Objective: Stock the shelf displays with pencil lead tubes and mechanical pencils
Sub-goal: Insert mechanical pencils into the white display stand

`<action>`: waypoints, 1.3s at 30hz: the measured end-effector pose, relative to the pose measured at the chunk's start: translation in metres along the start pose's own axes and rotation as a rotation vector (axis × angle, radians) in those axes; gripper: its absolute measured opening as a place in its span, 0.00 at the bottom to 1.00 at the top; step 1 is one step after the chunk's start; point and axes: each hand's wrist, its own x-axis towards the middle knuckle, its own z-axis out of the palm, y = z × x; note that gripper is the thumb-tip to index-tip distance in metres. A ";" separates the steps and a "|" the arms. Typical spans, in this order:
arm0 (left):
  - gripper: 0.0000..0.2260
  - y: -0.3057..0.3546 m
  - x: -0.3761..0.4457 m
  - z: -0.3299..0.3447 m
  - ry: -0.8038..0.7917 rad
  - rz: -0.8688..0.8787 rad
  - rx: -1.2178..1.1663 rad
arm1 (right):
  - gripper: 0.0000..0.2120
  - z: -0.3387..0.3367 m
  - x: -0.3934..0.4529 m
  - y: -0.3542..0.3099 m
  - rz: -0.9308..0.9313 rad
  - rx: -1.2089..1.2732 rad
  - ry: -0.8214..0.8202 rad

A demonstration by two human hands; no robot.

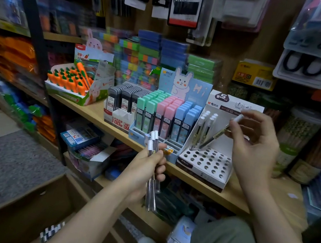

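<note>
Below the shelf's front edge, the left hand (144, 166) grips spare white-capped clear pencils (154, 162). Farther in, the right hand's (256, 142) fingers pinch one slanted pencil (219, 133) over the white perforated display box (205, 161); best stand it upright before seating its tip in a free hole.

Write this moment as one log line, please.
right hand: lowering one pencil tip-first into white holed display | left hand: gripping spare pencils | display: mostly unfilled
</note>
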 end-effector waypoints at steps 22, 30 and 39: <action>0.07 -0.004 -0.008 0.001 -0.050 0.074 0.257 | 0.10 0.029 0.008 -0.007 -0.081 -0.359 -0.098; 0.10 -0.005 -0.007 -0.003 -0.032 0.081 0.303 | 0.12 0.026 0.001 -0.006 -0.004 -0.383 -0.215; 0.11 0.005 -0.015 0.006 -0.228 0.056 0.171 | 0.13 0.016 -0.007 -0.011 -0.091 -0.339 -0.086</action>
